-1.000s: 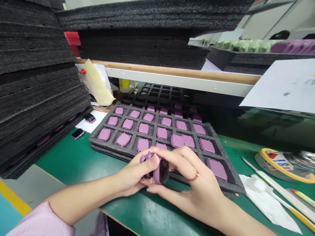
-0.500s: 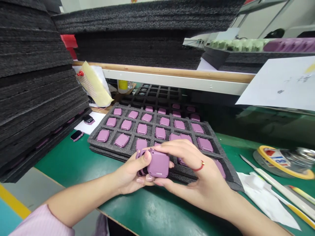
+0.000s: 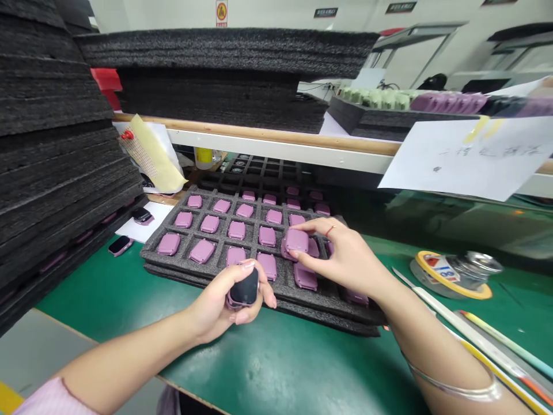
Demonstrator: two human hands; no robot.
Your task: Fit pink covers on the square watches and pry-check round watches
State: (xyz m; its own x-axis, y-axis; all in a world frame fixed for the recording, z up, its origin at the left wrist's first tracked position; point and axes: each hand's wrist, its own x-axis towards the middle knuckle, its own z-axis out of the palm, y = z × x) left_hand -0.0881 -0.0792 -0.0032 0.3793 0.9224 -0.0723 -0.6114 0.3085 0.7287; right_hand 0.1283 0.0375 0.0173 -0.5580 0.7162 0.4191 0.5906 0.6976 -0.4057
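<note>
My left hand point(image 3: 218, 302) is closed around a smartwatch body point(image 3: 244, 290) with a black screen and purple edge, held above the front of the tray. Over the right part of the black foam tray point(image 3: 162, 260), my right hand point(image 3: 349, 253) pinches a purple watch case point(image 3: 296, 241) between thumb and fingers. Another purple piece lies under or beside that case, partly hidden by it. Most visible tray compartments hold similar purple watch cases point(image 3: 202, 251), back side up.
Foam sheets are stacked at the left point(image 3: 47, 161) and on the shelf point(image 3: 276, 144) above. Two dark-screened watches point(image 3: 120, 245) lie left of the tray. To the right are a yellow-rimmed jar point(image 3: 449, 276), a long blade-like tool point(image 3: 458, 320) and pens on the green table point(image 3: 276, 363).
My right hand has moved away from the left, up and over the tray, with a purple case in its fingers. My left hand keeps a watch, its black screen now showing. The view has shifted.
</note>
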